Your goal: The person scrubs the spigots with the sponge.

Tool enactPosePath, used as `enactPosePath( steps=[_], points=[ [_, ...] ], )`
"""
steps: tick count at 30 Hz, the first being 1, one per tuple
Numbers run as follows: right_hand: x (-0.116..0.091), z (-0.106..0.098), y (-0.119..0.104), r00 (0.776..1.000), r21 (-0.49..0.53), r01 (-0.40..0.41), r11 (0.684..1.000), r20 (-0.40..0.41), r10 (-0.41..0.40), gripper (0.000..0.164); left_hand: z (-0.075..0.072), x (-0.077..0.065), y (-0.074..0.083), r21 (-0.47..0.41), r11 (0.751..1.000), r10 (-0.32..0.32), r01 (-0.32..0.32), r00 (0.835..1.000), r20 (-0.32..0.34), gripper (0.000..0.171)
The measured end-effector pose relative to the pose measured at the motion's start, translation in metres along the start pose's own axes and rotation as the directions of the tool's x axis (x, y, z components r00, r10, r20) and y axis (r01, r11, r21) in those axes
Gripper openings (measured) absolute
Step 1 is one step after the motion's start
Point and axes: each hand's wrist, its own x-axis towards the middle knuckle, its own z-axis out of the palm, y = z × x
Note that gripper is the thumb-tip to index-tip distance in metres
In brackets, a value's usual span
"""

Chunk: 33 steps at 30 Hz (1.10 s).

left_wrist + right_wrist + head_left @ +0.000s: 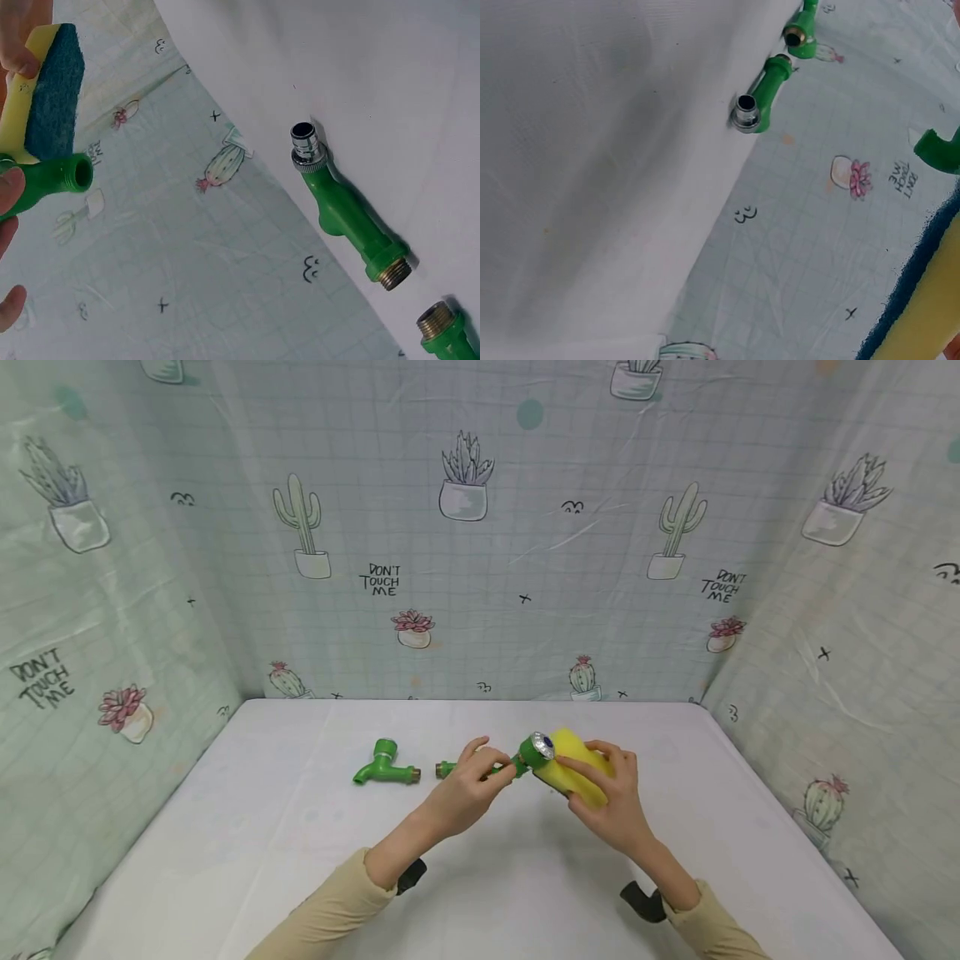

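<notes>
My left hand (467, 785) holds a green tap (528, 755) with a chrome, blue-centred cap up above the white table. In the left wrist view, the threaded green mouth of this tap (64, 175) points out past the fingers. My right hand (615, 789) grips a yellow sponge (576, 758) with a dark blue-green scouring side (56, 94). The sponge's yellow face is right at the tap's cap. Partly hidden behind my left hand, a second green tap (345, 214) with a chrome nozzle and brass thread lies on the table.
A third green tap (385, 765) lies farther left on the white table (300, 860), its brass thread facing the second tap. Cloth walls (517, 543) printed with cacti stand at the back and both sides. Black pieces (642, 902) show at both wrists.
</notes>
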Motion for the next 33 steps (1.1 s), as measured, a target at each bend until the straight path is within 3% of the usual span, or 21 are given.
enactPosePath(
  steps=[5, 9, 14, 18, 22, 24, 28, 33],
  points=[
    [-0.004, 0.000, 0.003, 1.000, -0.028, -0.018, 0.999, 0.011, 0.019, 0.046, 0.002, 0.000, -0.002, 0.021, 1.000, 0.021, -0.020, 0.999, -0.046, 0.022],
    [-0.005, 0.000, 0.004, 1.000, -0.046, -0.008, 0.999, 0.010, 0.009, 0.044, 0.000, 0.002, -0.001, 0.070, 0.997, -0.012, 0.015, 0.999, -0.049, 0.021],
    [-0.005, -0.004, 0.009, 1.000, -0.102, -0.001, 0.995, 0.019, 0.003, 0.045, -0.001, 0.001, -0.001, 0.133, 0.988, -0.076, 0.076, 0.997, -0.006, 0.028],
    [-0.002, -0.013, 0.013, 1.000, -0.131, 0.006, 0.991, 0.001, -0.006, 0.045, -0.001, -0.004, -0.002, 0.130, 0.984, -0.128, 0.121, 0.990, 0.051, 0.031],
    [0.004, -0.021, 0.008, 0.994, -0.122, 0.104, 0.987, -0.014, -0.107, 0.038, -0.002, -0.009, -0.004, 0.156, 0.973, -0.183, 0.168, 0.979, 0.088, 0.028],
    [0.008, -0.021, 0.002, 0.978, -0.135, 0.209, 0.969, -0.002, -0.211, 0.033, -0.002, -0.011, -0.005, 0.188, 0.966, -0.201, 0.181, 0.975, 0.094, 0.026],
    [0.013, -0.015, -0.010, 0.915, -0.211, 0.400, 0.892, 0.028, -0.403, 0.031, 0.000, -0.012, -0.005, 0.214, 0.959, -0.211, 0.188, 0.973, 0.091, 0.025],
    [0.016, -0.006, -0.020, 0.862, -0.308, 0.489, 0.816, 0.025, -0.506, 0.034, 0.002, -0.012, -0.005, 0.212, 0.959, -0.212, 0.190, 0.974, 0.085, 0.028]
  ],
)
